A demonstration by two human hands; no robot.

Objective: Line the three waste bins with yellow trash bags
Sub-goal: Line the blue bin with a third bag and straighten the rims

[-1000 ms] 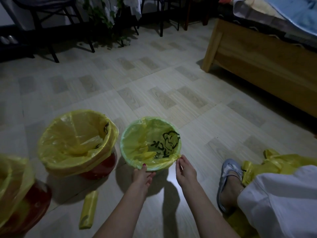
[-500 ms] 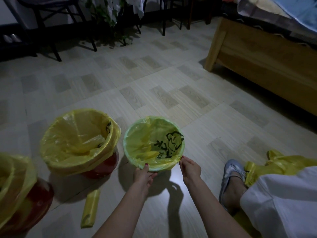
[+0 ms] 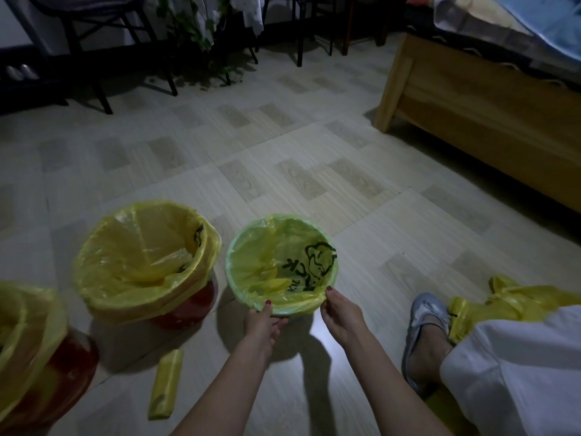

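Big picture first: we see the wooden bed frame (image 3: 490,121) off to the right, well apart from the action. On the tiled floor (image 3: 283,171), the middle red bin (image 3: 185,306) wears its yellow bag (image 3: 141,256) folded over the rim, and the left red bin (image 3: 53,382) looks lined too. Two done, by our reckoning. Now the small green bin (image 3: 281,310), its printed yellow bag (image 3: 283,265) already tucked inside. Our left hand (image 3: 262,322) and right hand (image 3: 341,313) both pinch the bag's folded edge at the near rim, fingers curled. Only the final snugging seems left. A spare bag roll (image 3: 166,388) lies beside us.
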